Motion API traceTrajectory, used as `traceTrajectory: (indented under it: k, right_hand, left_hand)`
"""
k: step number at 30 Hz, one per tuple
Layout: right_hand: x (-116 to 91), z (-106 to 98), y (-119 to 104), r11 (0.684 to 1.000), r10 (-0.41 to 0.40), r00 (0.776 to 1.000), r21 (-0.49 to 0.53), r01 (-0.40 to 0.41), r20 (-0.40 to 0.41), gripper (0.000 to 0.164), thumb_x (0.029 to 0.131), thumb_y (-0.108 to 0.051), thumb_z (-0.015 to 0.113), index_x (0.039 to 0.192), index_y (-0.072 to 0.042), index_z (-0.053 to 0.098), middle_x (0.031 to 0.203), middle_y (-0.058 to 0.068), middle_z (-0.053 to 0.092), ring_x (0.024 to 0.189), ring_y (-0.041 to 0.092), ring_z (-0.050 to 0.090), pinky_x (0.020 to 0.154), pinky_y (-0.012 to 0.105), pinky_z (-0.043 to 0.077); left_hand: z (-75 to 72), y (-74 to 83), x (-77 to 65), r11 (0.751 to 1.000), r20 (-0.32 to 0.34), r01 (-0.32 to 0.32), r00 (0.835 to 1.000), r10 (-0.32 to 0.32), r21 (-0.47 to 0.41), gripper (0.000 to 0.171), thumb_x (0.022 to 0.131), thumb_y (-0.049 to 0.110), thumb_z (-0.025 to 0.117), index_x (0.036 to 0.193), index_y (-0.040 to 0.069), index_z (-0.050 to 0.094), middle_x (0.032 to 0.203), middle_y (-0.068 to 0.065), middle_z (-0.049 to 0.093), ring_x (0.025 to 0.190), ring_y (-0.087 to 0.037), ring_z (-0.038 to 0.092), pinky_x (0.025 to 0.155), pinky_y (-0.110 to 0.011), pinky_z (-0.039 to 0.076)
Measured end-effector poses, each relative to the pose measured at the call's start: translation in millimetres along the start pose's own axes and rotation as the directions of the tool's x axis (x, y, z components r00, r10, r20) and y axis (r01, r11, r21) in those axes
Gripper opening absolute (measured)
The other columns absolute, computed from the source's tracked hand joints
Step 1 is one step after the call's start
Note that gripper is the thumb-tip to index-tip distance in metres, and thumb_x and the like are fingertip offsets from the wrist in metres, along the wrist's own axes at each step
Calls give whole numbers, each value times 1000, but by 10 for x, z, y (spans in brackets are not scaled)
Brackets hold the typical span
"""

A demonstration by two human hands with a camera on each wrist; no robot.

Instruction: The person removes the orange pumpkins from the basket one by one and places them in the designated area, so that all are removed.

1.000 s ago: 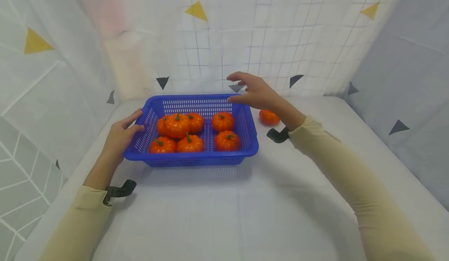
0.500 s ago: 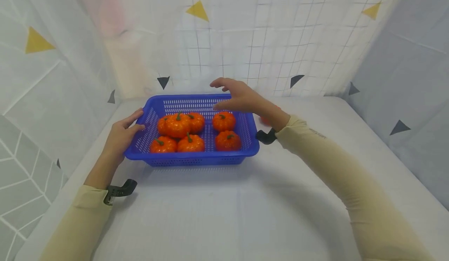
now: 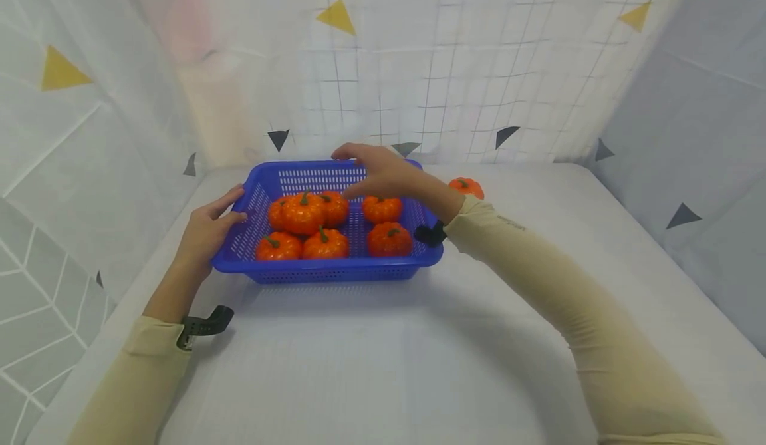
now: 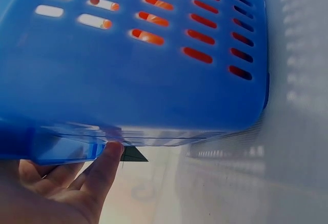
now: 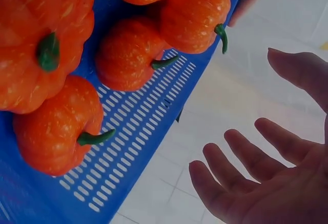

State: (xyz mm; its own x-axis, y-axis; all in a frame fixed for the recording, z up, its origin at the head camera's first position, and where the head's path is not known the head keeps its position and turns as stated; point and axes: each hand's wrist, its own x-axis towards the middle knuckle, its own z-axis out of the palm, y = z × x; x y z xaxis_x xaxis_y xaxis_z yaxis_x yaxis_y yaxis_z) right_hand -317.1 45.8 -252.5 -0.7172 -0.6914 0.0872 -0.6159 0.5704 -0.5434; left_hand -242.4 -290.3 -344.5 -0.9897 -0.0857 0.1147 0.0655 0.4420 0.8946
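Note:
Orange toy pumpkins with green stems lie in a blue plastic basket [image 3: 335, 265]. Several are grouped on its left, one large pumpkin [image 3: 302, 213] sitting highest; a back pumpkin [image 3: 382, 209] and a front pumpkin [image 3: 389, 239] lie on its right. My left hand [image 3: 200, 235] grips the rim at the basket's left end; in the left wrist view a fingertip meets the basket's outer side. Over the back right of the basket hovers my right hand [image 3: 385, 175], fingers spread and holding nothing. In the right wrist view, the right hand [image 5: 266, 178] is apart from the pumpkins.
Another pumpkin [image 3: 467, 187] lies on the white table [image 3: 359, 365], right of the basket and partly behind my right forearm. White cloth walls [image 3: 383, 66] with yellow and dark triangles close in the back and sides.
My right hand has moved left and slightly down, from the basket's right edge to over its back middle. The left hand and the basket have stayed put.

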Motion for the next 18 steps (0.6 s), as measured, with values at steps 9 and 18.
traceTrajectory:
  k: [9,18]
  right_hand:
    - [141,134,-37,998,-12,998,55,9,62,71,92,-23,80,154,-11,46,156,6,49,140,26,46,115,44,40]
    - [233,265,-62,993,34,993,108,-46,114,77,92,-22,81,156,-13,41,156,5,48,139,27,47,112,44,43]
  left_hand:
    - [-1,19,4,1000,-1,12,1000,-12,11,56,107,20,56,160,15,40,167,-3,32,157,-28,16,123,-55,11]
    - [-2,2,8,1000,3,8,1000,-8,3,56,107,21,56,160,16,40,167,-3,32,157,-28,16,123,-56,11]
